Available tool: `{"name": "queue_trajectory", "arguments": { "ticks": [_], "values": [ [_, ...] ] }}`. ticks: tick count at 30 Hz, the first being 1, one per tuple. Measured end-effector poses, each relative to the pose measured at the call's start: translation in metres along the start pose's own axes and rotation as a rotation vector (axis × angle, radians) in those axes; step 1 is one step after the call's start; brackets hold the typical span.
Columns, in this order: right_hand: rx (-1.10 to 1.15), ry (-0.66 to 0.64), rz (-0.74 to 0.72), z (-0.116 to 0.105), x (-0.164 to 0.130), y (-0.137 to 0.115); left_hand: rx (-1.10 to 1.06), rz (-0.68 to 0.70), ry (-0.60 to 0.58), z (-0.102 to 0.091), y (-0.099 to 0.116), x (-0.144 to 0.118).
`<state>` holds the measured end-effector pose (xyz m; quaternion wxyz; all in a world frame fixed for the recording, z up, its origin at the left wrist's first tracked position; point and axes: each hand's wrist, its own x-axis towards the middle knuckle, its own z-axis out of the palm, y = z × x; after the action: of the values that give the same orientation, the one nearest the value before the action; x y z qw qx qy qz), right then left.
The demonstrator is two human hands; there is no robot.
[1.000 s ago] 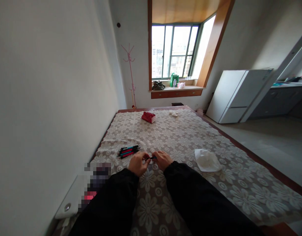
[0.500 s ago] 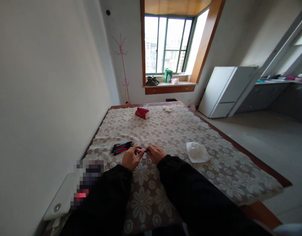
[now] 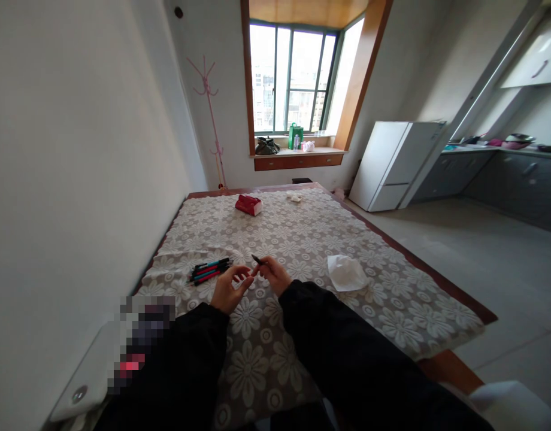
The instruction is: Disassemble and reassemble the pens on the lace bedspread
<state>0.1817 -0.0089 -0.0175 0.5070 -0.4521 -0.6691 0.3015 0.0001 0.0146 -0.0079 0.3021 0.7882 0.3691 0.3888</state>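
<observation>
My right hand (image 3: 274,275) is closed on a short dark pen (image 3: 256,259), whose end sticks out up and to the left past the fingers. The rest of the pen is hidden by the hand. Just to the left, my left hand (image 3: 232,288) has its fingers curved and apart, with nothing visible in them; its fingertips are close to the right hand's. A pile of several pens (image 3: 209,271) in black, red and teal lies on the patterned tablecloth (image 3: 262,353), beyond my left hand.
A crumpled white tissue (image 3: 346,273) lies to the right of my hands. Farther back are a red packet of tissues (image 3: 248,205) and a small whitish item (image 3: 294,196). A white power bank-like device (image 3: 80,392) is at the lower left by the wall.
My hands held the pen level between them; now the left hand has let go, and the right has tilted the pen upward. The view has swung slightly right.
</observation>
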Motion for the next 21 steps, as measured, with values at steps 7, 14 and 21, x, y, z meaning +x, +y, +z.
{"name": "queue_trajectory", "arguments": {
  "ticks": [7, 14, 21],
  "values": [
    [0.396, -0.055, 0.079, 0.0070, 0.0010, -0.0070, 0.063, 0.001, -0.060, 0.0036, -0.0022, -0.0007],
    [0.502, -0.033, 0.082, 0.0069, -0.0007, -0.0074, 0.060, 0.061, -0.051, 0.0037, -0.0029, -0.0007],
    [0.573, -0.061, 0.139, 0.0061, -0.0009, -0.0001, 0.055, 0.165, -0.051, 0.0050, -0.0035, -0.0013]
  ]
}}
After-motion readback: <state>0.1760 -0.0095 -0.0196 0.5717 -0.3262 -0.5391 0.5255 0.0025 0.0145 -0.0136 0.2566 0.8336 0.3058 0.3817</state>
